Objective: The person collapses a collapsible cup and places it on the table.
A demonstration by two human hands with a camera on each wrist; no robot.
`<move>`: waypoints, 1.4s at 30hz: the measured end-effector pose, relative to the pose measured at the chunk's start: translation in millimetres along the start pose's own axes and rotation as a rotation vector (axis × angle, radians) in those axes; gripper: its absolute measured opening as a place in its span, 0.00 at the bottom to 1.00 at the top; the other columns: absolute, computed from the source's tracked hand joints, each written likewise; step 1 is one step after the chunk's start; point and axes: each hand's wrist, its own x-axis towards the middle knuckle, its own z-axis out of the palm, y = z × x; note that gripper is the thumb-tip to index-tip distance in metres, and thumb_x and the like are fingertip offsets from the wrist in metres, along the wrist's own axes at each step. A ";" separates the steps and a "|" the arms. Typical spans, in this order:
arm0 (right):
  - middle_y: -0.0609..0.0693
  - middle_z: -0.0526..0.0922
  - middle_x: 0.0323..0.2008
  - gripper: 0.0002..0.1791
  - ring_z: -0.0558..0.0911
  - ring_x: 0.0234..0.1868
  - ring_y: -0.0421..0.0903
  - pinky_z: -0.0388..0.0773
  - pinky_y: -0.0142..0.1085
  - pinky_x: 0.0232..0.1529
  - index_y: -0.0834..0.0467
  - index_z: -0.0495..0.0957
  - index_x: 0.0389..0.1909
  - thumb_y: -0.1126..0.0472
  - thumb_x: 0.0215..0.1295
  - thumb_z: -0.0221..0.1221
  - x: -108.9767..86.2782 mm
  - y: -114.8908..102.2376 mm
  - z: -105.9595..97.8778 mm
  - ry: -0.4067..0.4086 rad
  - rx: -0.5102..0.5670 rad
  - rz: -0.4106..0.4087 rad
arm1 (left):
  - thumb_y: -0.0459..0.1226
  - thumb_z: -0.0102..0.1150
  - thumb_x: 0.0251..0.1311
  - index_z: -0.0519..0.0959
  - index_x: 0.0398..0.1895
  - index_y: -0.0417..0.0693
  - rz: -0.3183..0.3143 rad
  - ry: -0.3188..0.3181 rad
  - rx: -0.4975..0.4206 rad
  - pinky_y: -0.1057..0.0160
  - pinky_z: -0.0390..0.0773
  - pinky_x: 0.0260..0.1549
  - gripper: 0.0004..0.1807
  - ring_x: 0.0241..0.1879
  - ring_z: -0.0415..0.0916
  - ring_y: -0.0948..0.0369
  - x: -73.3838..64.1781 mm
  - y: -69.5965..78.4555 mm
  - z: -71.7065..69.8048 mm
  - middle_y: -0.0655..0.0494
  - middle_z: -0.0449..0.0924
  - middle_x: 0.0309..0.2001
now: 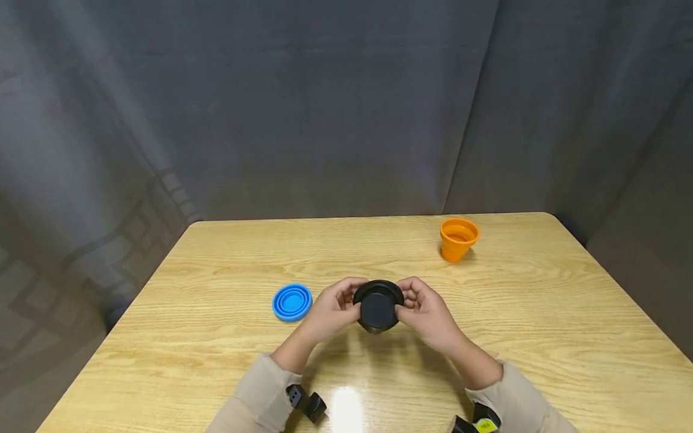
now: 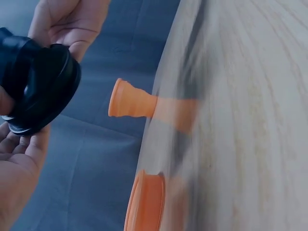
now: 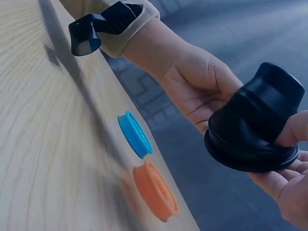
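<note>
**A:** ok so you've got that black, round, rubbery-looking cup with a flared rim (image 1: 378, 310) up off the pale wood-grain table (image 1: 520, 288), right between your hands. It's tilted, narrow end towards you. Your left hand (image 1: 330, 310) and right hand (image 1: 432, 313) grasp it from opposite sides, thumbs on the near side, fingers round behind the rim.

**B:** yeah, and I'd guess it's light and soft, silicone or similar, so you probably can't break it. The walls look bulgy in the right wrist view, so they'd likely give if you squeeze there. Your firmest hold should be the thick rim.

**A:** slippery, you reckon?

**B:** doubt it, that stuff should cling to your fingertips a bit. Push unevenly though and it may buckle lopsided on you.

**A:** you've also got a flat blue ringed disc (image 1: 292, 302) just beside your left hand, and an upright orange tapered cup (image 1: 457, 240) beyond your right.

**B:** plus a flattened orange ringed disc (image 3: 155, 190); your hands probably hide it from the head view.
</note>
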 end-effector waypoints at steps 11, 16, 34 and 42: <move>0.56 0.71 0.27 0.15 0.70 0.24 0.40 0.70 0.27 0.22 0.72 0.65 0.37 0.82 0.44 0.49 -3.6 -5.8 3.5 0.033 -0.025 -0.002 | 0.19 0.43 0.50 0.69 0.46 0.32 0.016 -0.001 0.094 0.69 0.71 0.26 0.18 0.28 0.68 0.64 -3.9 22.9 2.4 0.46 0.73 0.35; 0.57 0.71 0.27 0.15 0.69 0.24 0.39 0.69 0.26 0.22 0.73 0.65 0.36 0.83 0.43 0.48 -6.8 -3.9 0.7 0.005 -0.023 -0.024 | 0.18 0.42 0.47 0.69 0.45 0.30 0.050 -0.015 0.143 0.70 0.71 0.28 0.18 0.29 0.67 0.65 -7.9 34.4 6.0 0.43 0.73 0.35; 0.49 0.74 0.30 0.15 0.75 0.31 0.40 0.73 0.28 0.31 0.65 0.67 0.37 0.81 0.49 0.47 -7.1 -0.5 -15.3 -0.226 0.265 -0.077 | 0.19 0.42 0.48 0.61 0.47 0.20 0.107 -0.194 -0.243 0.69 0.74 0.33 0.19 0.37 0.73 0.63 -5.4 4.5 -4.6 0.50 0.74 0.39; 0.50 0.75 0.33 0.17 0.75 0.33 0.41 0.73 0.29 0.35 0.62 0.68 0.41 0.79 0.51 0.47 -7.1 -9.1 -20.8 -0.360 0.353 -0.083 | 0.31 0.52 0.54 0.56 0.47 0.15 0.139 -0.307 -0.385 0.69 0.73 0.35 0.27 0.38 0.72 0.63 -6.9 10.9 -7.2 0.56 0.74 0.38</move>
